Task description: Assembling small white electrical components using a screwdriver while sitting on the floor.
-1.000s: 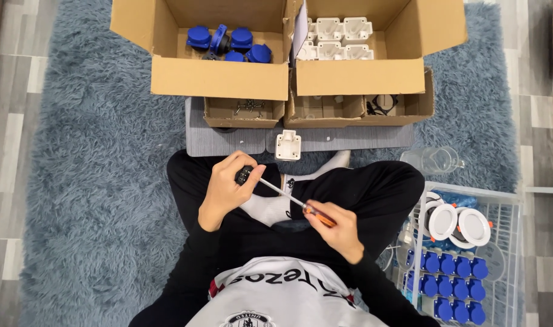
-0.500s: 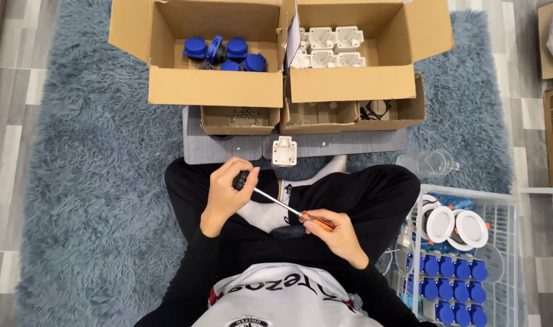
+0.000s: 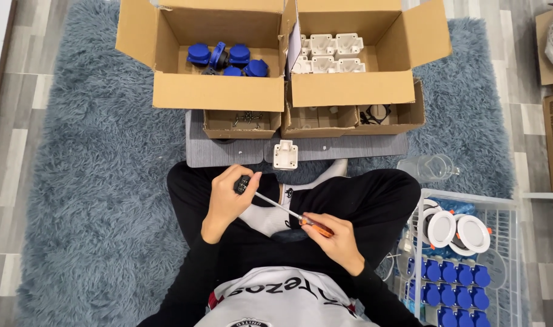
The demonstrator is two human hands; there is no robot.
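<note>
Slim bright-metal screwdriver shaft [image 3: 276,204] with glossy orange plastic handle [image 3: 317,226] is lying between the fingers; shaggy blue-grey pile rug [image 3: 76,200] is lying beyond them.

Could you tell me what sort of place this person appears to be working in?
Probably a room at home used as an improvised assembly spot: the person sits cross-legged on a shaggy blue rug over wood-look flooring, with open cardboard boxes of parts and a white wire basket alongside.

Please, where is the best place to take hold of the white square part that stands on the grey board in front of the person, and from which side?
Probably best: grip the white square part by its two flat outer side walls, from above. It stands alone on the grey board, with bare board left and right, so fingers likely fit there.
</note>
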